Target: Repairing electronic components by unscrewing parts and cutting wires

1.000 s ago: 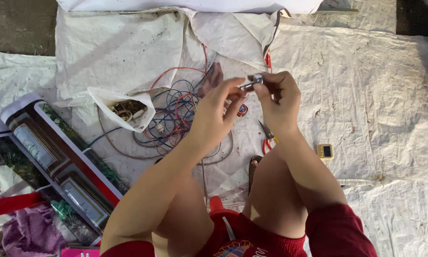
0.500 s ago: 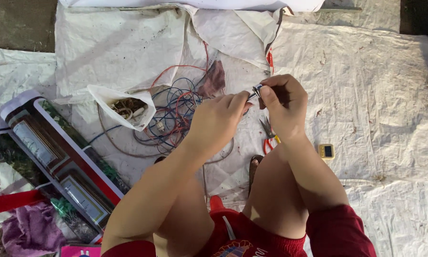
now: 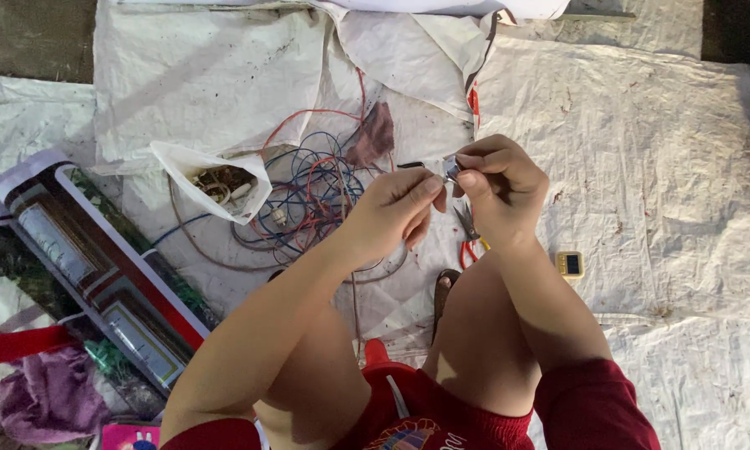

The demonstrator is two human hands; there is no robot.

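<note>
White woven sheeting (image 3: 658,167), creased and stained, covers the ground and carries everything. At its left edge lies a rolled printed banner (image 3: 100,275) with a red border, and a purple cloth (image 3: 50,396) sits near the lower left corner. Further in, an open white plastic bag (image 3: 216,183) holds small parts, just beside a tangle of red, blue and dark wires (image 3: 308,200). Above the tangle, the left hand (image 3: 391,212) and the right hand (image 3: 500,187) meet, both closed in a pinch on a small metal piece (image 3: 450,169); it is silvery and shiny, too small to tell more. Under the right hand lie red-handled pliers (image 3: 468,237). Near them, toward the right, rests a small yellow device (image 3: 570,264) with a dark screen.
</note>
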